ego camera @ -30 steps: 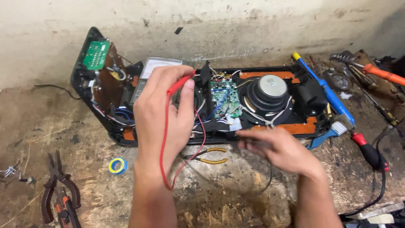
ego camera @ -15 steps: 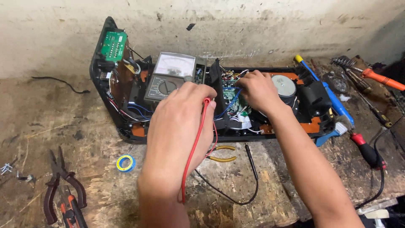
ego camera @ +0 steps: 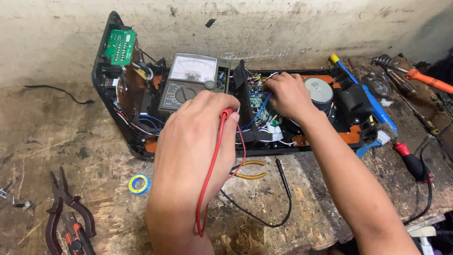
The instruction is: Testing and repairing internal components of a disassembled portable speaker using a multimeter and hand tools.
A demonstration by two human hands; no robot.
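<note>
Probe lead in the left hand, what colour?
Red: the probe lead runs from the left hand down over the wrist. Head view shows it best.

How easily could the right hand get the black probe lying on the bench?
Probably yes, once freed. The black probe lies uncovered on the bench in front of the casing, just below the right forearm. The right hand is now in the wiring by the circuit board.

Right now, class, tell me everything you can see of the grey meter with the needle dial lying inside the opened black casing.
The grey analogue meter is a boxy, plastic-looking unit with a pale needle scale window above a dark round selector knob. It lies tilted back inside the opened black speaker casing, left of the green circuit board. The left hand, holding a red test probe, covers its lower right corner; whether they touch is unclear.
</note>
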